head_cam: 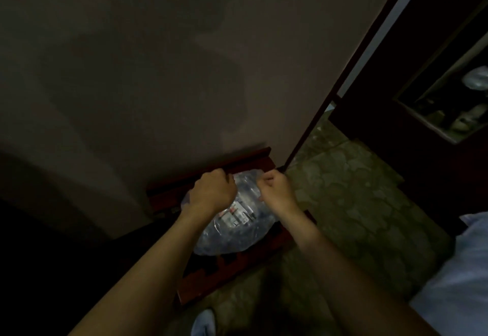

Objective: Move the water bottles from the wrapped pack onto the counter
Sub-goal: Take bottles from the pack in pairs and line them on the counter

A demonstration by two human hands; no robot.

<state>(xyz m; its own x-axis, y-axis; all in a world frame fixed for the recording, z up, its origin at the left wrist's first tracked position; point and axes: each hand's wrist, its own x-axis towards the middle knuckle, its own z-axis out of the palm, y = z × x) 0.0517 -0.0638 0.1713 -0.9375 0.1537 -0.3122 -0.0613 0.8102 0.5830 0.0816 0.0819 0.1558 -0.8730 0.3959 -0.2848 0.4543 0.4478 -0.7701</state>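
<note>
A pack of water bottles in clear shrink wrap (232,230) lies on a dark red wooden stand (219,280) against the wall, with a white label on its top. My left hand (214,190) is closed on the wrap at the pack's far left top. Just to the right, my right hand (274,189) pinches the wrap at the far right top. Single bottles are hard to make out through the plastic in the dim light.
A plain wall (158,71) rises behind the stand. A dark door frame (343,82) runs diagonally at right, with patterned floor (356,198) beside it. A dark cabinet with a mirror (454,103) stands at far right. Pale cloth (459,277) lies at lower right.
</note>
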